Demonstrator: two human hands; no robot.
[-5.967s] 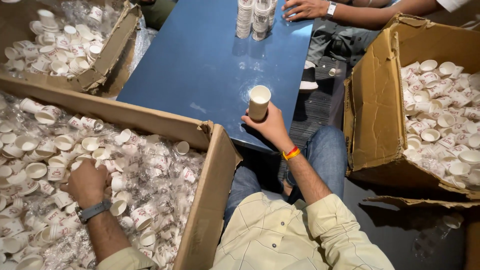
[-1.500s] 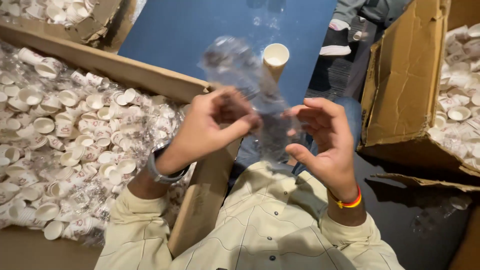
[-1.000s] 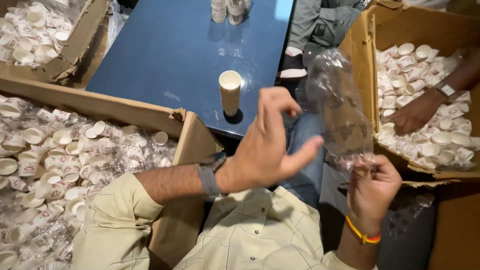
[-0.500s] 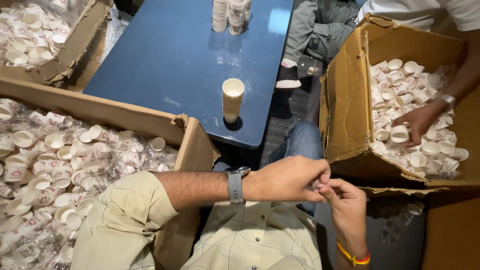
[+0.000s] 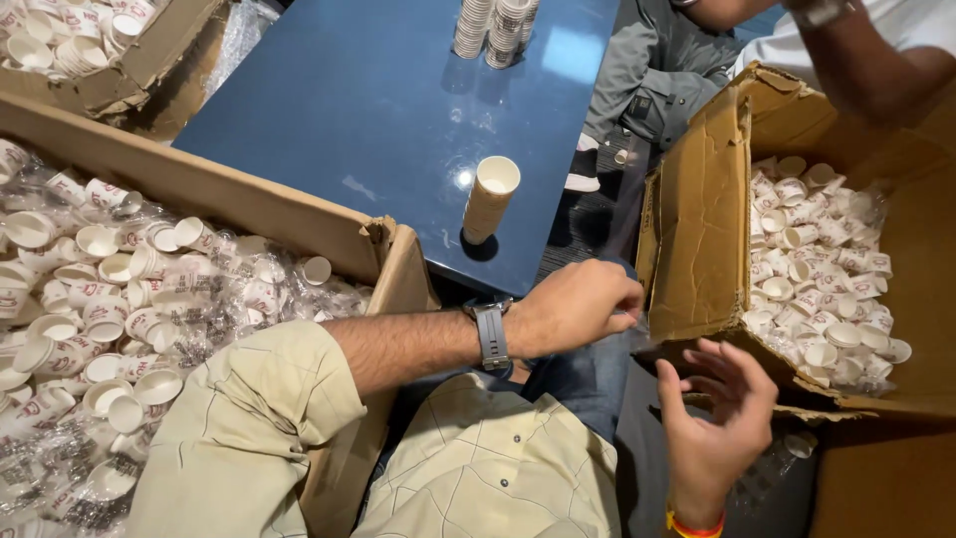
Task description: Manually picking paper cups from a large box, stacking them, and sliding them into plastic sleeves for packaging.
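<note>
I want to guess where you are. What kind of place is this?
Probably a packing or sorting room: big cardboard boxes full of small paper cups, and stacked cups on a blue table.

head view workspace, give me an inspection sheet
surface: glossy blue table, mostly bare
job's things: stack of white paper cups upright near table edge
clutter: brown cardboard boxes of loose paper cups, left and right; more cup stacks at far edge
grippers: left hand fingers pinched, contents unclear; right hand open, empty
cables: nothing seen
surroundings: another person's arm over right box
</note>
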